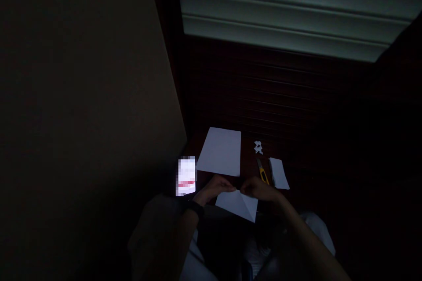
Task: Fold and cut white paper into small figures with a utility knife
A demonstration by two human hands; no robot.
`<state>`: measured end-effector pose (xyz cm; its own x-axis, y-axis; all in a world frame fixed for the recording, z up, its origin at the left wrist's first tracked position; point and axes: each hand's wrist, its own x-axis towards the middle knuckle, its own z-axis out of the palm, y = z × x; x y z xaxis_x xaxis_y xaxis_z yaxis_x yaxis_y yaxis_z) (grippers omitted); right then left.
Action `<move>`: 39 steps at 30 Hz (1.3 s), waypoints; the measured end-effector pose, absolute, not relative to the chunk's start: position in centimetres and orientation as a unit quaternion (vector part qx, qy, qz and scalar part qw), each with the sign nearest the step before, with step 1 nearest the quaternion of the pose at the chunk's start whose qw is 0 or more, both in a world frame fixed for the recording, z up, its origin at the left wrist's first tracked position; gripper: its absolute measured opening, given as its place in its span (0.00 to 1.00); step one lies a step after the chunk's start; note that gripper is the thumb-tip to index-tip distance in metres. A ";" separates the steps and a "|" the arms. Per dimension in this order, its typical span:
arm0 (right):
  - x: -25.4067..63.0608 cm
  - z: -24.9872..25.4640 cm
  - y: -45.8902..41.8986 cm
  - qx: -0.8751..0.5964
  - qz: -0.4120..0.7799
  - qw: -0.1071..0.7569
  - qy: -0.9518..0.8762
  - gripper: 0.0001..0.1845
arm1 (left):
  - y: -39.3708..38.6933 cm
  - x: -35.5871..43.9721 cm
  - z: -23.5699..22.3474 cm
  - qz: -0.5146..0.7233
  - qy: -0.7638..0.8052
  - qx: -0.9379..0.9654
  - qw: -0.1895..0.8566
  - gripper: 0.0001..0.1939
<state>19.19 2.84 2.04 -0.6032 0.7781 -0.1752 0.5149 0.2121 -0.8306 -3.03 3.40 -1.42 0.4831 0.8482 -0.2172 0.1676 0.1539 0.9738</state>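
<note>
A white sheet of paper (232, 203) with a diagonal crease lies at the table's near edge, one corner pointing toward me. My left hand (218, 185), with a dark band on its wrist, pinches the far edge of this sheet. Close beside it, my right hand (259, 188) has its fingers closed on the same edge, a little to the right. The dim light hides the exact fingertip contact. Just beyond my right hand lies a yellow utility knife (263, 174).
A larger blank sheet (221, 151) lies farther back on the dark table. Small paper scraps (258, 147) sit right of it, and a stack of white paper pieces (279, 173) lies beyond the knife. A lit, blurred-out screen (186, 176) is at the left, near the wall (99, 74).
</note>
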 end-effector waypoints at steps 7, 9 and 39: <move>20.9 2.4 2.6 -0.445 0.464 0.125 -0.756 0.12 | 3.4 -3.0 -2.0 0.302 0.455 0.576 0.608 0.21; 21.5 2.5 2.3 -0.450 0.460 0.129 -0.754 0.11 | 3.3 -3.0 -1.9 0.302 0.457 0.575 0.608 0.21; 20.3 0.7 2.0 -0.565 0.502 0.397 -0.521 0.21 | 0.9 -1.8 0.2 0.364 0.409 0.515 0.659 0.20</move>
<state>20.27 2.04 0.66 -0.0467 0.9870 -0.1537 0.1904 -0.1423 -0.9713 -1.80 0.86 0.16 0.4007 0.9014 -0.1643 -0.0580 0.2039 0.9773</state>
